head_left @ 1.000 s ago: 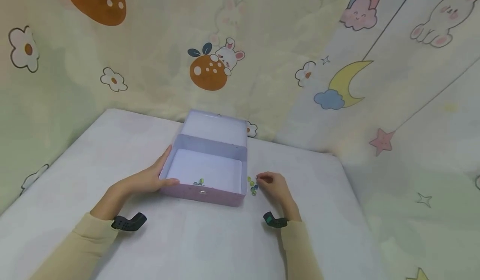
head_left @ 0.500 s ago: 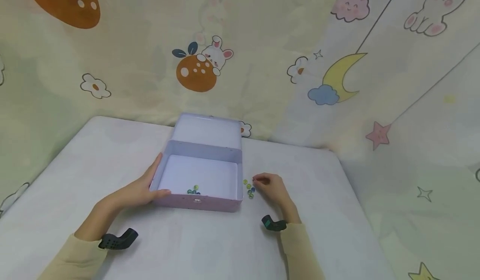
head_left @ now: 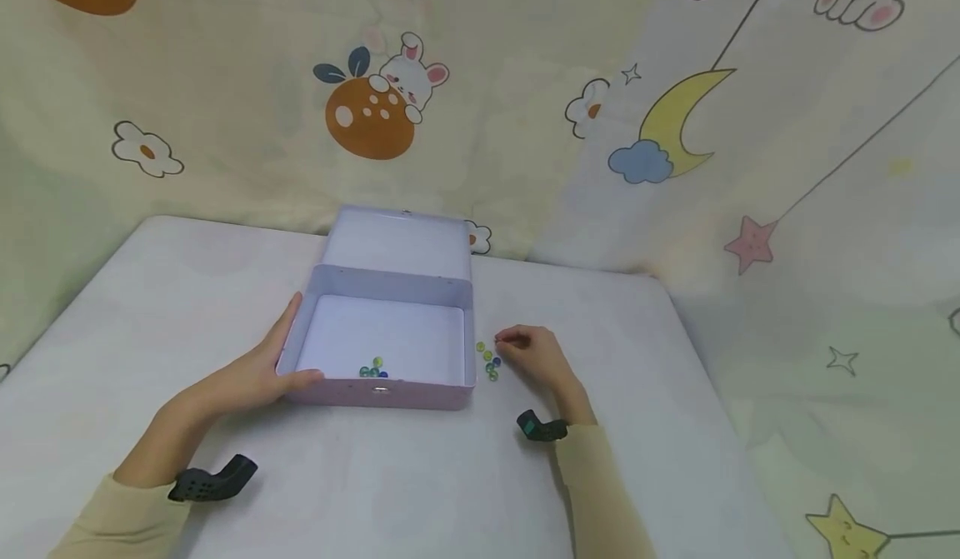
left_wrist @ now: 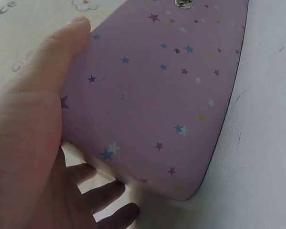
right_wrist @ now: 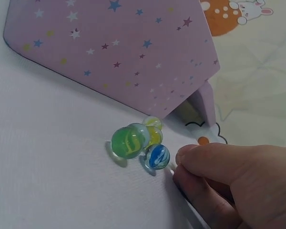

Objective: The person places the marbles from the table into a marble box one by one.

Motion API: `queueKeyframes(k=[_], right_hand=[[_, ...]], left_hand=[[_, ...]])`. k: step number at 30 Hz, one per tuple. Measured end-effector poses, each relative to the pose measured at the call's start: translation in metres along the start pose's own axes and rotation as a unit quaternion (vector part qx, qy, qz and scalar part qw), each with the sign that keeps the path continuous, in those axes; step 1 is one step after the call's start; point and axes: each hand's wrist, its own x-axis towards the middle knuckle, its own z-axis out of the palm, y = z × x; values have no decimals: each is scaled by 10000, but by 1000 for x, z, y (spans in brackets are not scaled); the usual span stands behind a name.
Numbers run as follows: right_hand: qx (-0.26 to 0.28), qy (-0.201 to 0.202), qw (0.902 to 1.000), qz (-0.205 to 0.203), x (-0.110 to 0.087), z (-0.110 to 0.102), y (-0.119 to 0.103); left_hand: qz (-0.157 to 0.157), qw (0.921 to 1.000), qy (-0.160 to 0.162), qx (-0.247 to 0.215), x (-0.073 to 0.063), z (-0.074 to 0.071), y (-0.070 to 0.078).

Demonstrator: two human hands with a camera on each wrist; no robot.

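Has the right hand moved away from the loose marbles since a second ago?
No. The right hand stays just right of the loose marbles beside the box, fingertips curled near them as before; only the head camera shifted.

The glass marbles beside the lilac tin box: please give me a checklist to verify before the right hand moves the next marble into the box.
1. Lid of the lilac star-printed tin box open: ok, it stands back and the tray is exposed.
2. Box steadied: ok, the left hand holds its left front corner, thumb on the front wall.
3. Small glass marbles on the white table within reach: ok, the cluster lies right by the fingertips of the right hand.
4. Marble already in the right hand's grip: cannot tell, the curled fingers hide it.
5. Room in the box: ok, only a few marbles lie near its front wall.
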Motion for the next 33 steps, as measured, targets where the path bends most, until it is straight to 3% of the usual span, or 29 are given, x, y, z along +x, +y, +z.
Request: queueKeyframes(k=[6,16,25,33], right_hand=[[-21,-75,9999,71,-4,-1,4],[-35,-173,9998,16,-22,6,8],[149,-123,9998,-88,-21,5,5],[385,114,9990,-201,-14,1,2]], left_hand=[[33,10000,41,-12,3,5,2],[201,9996,118,-179,-13,19,-4],[180,9996,131,-145,-15,15,-2],[257,9994,199,-107,-9,7,1]])
